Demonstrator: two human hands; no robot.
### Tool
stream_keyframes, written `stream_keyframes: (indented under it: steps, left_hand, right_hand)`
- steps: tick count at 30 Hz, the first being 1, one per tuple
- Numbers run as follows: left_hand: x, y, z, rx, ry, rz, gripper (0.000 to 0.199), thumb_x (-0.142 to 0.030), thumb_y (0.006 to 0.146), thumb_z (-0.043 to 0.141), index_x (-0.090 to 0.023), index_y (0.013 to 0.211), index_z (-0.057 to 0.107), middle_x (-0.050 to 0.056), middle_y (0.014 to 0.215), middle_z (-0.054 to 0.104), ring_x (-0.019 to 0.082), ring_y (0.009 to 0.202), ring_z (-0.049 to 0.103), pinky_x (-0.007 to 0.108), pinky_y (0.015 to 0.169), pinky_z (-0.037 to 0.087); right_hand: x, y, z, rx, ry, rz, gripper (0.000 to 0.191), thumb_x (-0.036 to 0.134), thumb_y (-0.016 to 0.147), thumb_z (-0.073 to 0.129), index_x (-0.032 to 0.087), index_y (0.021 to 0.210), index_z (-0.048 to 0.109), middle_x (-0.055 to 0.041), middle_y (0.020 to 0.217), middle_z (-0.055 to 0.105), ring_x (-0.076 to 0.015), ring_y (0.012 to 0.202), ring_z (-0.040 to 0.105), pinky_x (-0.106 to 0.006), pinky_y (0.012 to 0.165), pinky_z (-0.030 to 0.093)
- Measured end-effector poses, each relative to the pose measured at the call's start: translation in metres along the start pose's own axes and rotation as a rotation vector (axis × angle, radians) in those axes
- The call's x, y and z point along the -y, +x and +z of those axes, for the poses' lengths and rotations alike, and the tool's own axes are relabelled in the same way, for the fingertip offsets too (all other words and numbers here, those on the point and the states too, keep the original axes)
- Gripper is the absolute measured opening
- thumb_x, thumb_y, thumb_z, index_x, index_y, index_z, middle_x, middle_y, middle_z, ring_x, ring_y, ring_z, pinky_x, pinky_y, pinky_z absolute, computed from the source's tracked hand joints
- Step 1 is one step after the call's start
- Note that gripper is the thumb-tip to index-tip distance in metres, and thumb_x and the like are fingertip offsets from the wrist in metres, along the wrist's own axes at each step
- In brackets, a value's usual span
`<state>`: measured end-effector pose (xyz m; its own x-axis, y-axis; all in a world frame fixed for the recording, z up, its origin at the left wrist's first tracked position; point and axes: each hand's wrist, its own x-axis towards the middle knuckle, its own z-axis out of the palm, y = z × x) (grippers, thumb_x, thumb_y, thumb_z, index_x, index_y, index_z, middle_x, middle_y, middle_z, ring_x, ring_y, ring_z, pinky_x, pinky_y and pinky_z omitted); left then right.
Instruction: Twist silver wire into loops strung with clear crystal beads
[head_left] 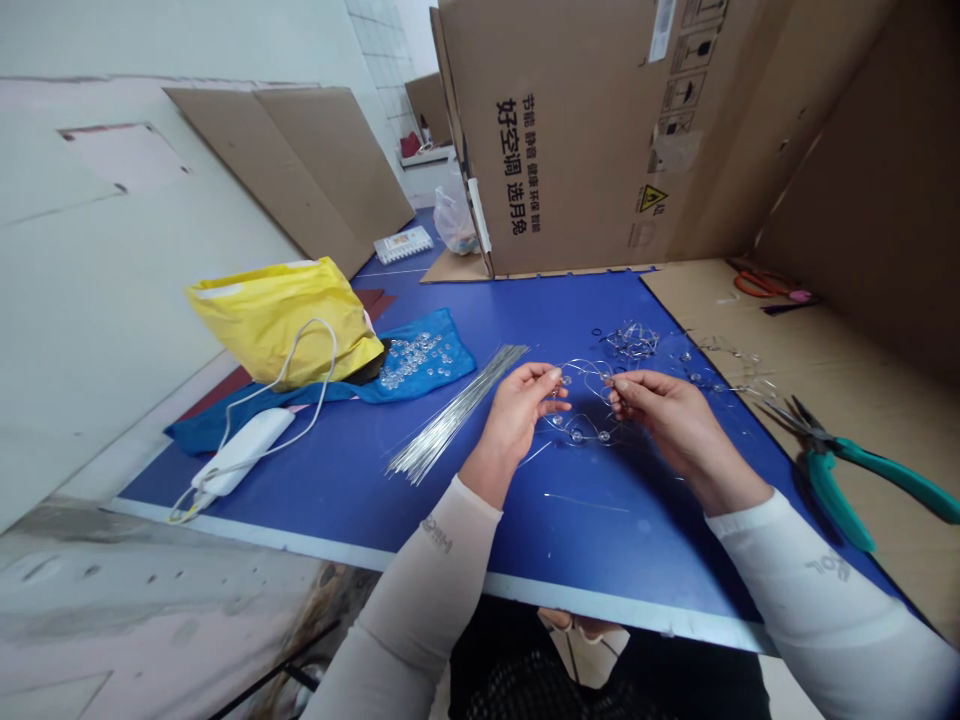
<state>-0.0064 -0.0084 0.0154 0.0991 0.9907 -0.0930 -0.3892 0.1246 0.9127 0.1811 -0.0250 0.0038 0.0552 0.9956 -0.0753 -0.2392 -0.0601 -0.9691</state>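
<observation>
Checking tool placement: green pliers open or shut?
Open: the green-handled pliers lie with handles spread wide and jaw tips apart, on the cardboard sheet.

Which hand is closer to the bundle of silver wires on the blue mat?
Left. The left hand sits just beside the bundle of silver wires, to its right. The right hand is farther right, beyond the beaded wire piece held between the hands.

Green-handled pliers [892,480] on cardboard sheet [885,400] — red scissors [765,285] beyond; yellow plastic bag [281,325] left, white power adapter [244,450] below.
</observation>
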Motion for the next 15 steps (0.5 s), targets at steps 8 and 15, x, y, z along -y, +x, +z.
stream_keyframes:
  steps: [8, 15]
  left_hand:
    - [0.0009, 0.0000, -0.0009, 0.018, -0.007, -0.007, 0.024, -0.030, 0.077, 0.080, -0.013, 0.085, 0.064, 0.002, 0.084, 0.063, 0.013, 0.071, 0.064, 0.028, 0.064, 0.055]
    - [0.0004, 0.0002, -0.0002, 0.011, -0.009, -0.007, 0.024, -0.029, 0.079, 0.080, -0.013, 0.087, 0.064, 0.002, 0.083, 0.064, 0.013, 0.071, 0.065, 0.028, 0.065, 0.054]
  right_hand:
    - [-0.0001, 0.0015, -0.0023, 0.040, 0.100, 0.037, 0.036, 0.045, 0.058, 0.094, 0.019, 0.078, 0.079, -0.0021, 0.071, 0.071, -0.0121, 0.062, 0.060, -0.026, 0.061, 0.050]
    - [-0.0011, 0.0027, -0.0037, 0.048, 0.149, 0.057, 0.035, 0.041, 0.058, 0.095, 0.019, 0.081, 0.080, -0.0012, 0.070, 0.070, -0.0107, 0.061, 0.059, -0.025, 0.061, 0.049]
